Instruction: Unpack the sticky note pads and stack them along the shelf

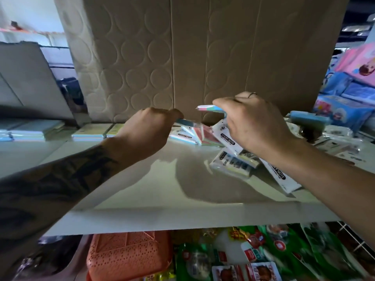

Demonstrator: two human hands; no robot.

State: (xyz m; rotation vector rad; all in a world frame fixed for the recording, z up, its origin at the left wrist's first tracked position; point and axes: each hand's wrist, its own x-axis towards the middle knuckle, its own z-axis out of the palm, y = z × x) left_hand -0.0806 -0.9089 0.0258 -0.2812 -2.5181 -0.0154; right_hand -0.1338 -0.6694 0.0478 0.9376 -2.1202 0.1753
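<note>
a pale shelf point(142, 191) in a shop aisle, with a tall cardboard box point(182, 57) along its back edge. the right hand point(257, 122) pinches a pastel sticky note pad point(209, 108) above the wrapped packs point(233, 159) heaped toward the right end, likely just freed from its wrapper. the left hand point(150, 128), fingers curled, seems to nip something blue, probably another pad. finished pads point(40, 130) sit stacked along the back left.

white shelf point(162, 199), sticky note pads point(233, 163), cardboard box point(182, 57)
</note>
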